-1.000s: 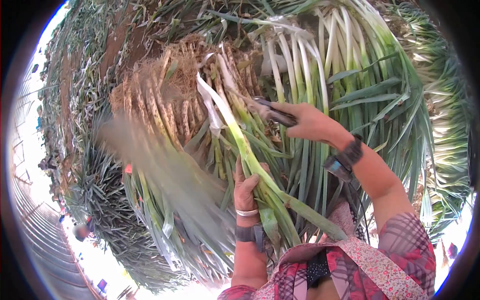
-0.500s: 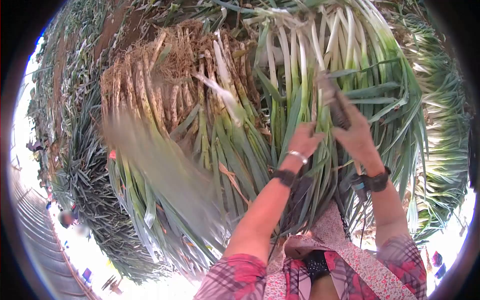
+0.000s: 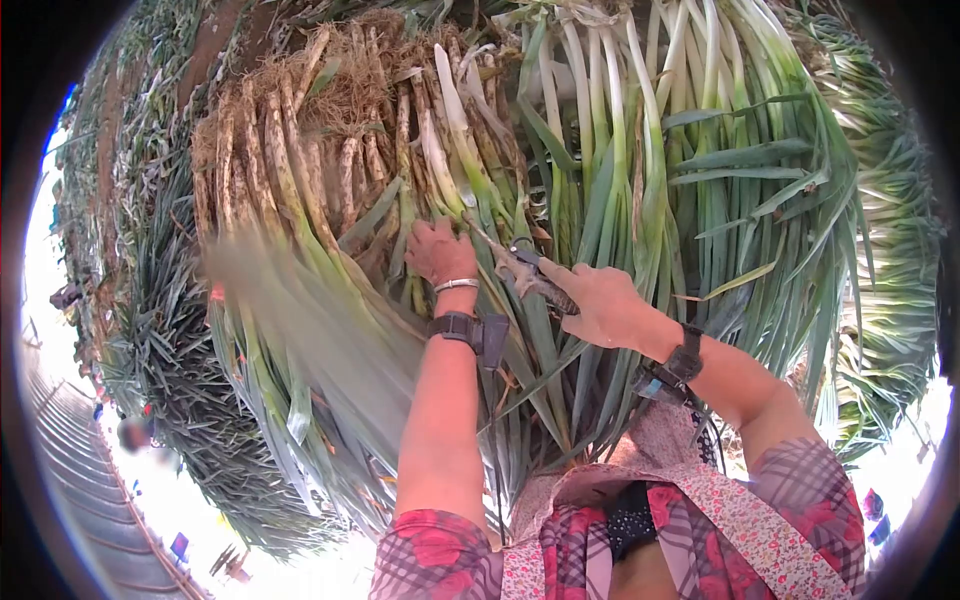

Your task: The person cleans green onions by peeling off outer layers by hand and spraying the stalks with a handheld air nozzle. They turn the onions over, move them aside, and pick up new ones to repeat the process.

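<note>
My left hand point(image 3: 440, 255) is closed around a leek stalk in the unpeeled bunch, its fingers curled over the green part. Much of what it grips is hidden beneath the palm. In my right hand point(image 3: 607, 305) is a pair of shears point(image 3: 522, 272) with dark handles, its tip pointing up and left, close to the left fingers. Brown, dirty leeks point(image 3: 280, 165) with tangled roots lie at the left. A whiter leek point(image 3: 452, 95) shows among them. Cleaned leeks point(image 3: 615, 85), white with green leaves, lie to the right.
A long row of leeks point(image 3: 885, 240) runs along the right side. More leafy leeks point(image 3: 180, 370) are heaped at far left. A blurred pale smear point(image 3: 310, 310) covers part of the left bunch. A corrugated metal sheet point(image 3: 75, 470) stands at lower left.
Both hands have moved left, from the cleaned leeks to the unpeeled bunch. The right hand still holds the shears, now tilted further left. The whiter leek piece lying across the bunch has shifted.
</note>
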A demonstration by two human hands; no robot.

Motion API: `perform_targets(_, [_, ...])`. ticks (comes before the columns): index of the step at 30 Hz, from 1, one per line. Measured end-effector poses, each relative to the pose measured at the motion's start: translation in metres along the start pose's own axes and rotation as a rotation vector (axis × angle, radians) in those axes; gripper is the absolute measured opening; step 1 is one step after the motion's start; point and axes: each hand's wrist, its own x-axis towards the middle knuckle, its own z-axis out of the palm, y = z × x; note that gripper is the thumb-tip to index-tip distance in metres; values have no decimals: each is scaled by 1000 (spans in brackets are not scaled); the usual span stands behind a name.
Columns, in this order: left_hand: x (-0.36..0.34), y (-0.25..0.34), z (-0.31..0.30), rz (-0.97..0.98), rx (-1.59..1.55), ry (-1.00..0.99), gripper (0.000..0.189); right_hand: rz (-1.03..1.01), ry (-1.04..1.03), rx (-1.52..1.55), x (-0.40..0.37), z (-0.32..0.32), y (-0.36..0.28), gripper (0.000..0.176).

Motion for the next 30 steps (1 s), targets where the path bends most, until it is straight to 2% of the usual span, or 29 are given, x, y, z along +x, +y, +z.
perform_targets(4, [-14,-1,6,-9,68,-15,36,-3,-6,7,-4,-1,-5,74])
perform_targets(7, [-21,2,8,46,165,-60,45,25,-28,12,-10,1,-7,73])
perform_targets(10, [-7,16,10,-53,110,-159,49,37,22,12,-3,2,-3,73])
perform_targets(12, [-4,18,14,-158,146,-182,46,43,183,19,1,4,-2,74])
perform_targets(13, [-3,20,2,-181,58,-221,43,45,184,18,-5,3,-2,74])
perform_targets(16, [-10,10,4,-185,-56,-97,38,-7,117,72,-31,-4,-10,74])
perform_targets(18, [-25,2,-5,-184,-89,-80,40,-40,57,73,-45,-7,-20,73])
perform_targets(20, [-33,0,-20,-146,-90,-206,42,-26,74,60,-32,0,-19,72])
perform_targets(24, [-47,-5,-18,-113,-52,-119,45,-35,185,85,10,1,-16,72])
perform_targets(30, [-50,-8,-25,-99,-117,-196,48,-11,181,15,66,-2,-13,73])
